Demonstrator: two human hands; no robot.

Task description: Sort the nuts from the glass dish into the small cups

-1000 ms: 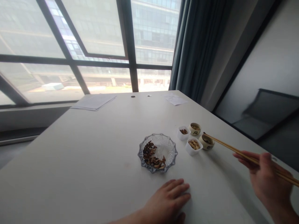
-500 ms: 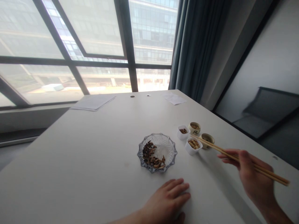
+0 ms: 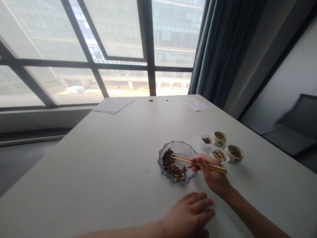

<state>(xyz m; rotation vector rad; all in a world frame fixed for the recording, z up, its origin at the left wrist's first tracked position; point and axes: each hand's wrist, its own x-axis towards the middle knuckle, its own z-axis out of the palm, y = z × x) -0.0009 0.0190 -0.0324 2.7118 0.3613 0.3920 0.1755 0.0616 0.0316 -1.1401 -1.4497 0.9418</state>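
Note:
A pair of wooden chopsticks is gripped in my right hand. Their tips reach into a scalloped glass bowl, at the dark brown, elongated pieces heaped along its left side. Whether a piece is pinched between the tips is too small to tell. Lighter brown pieces lie toward the bowl's near edge. My left hand rests on the table in front of the bowl, fingers stretched out, holding nothing.
Right of the bowl stand a white cup with brown pieces, a white cup with pale tan pieces, and two beige round cups, one farther back and one nearer. Papers lie on the white table near the window.
My right hand has moved the chopsticks left, from above the small cups to the glass bowl. My left hand stays on the table. The camera view has turned slightly left.

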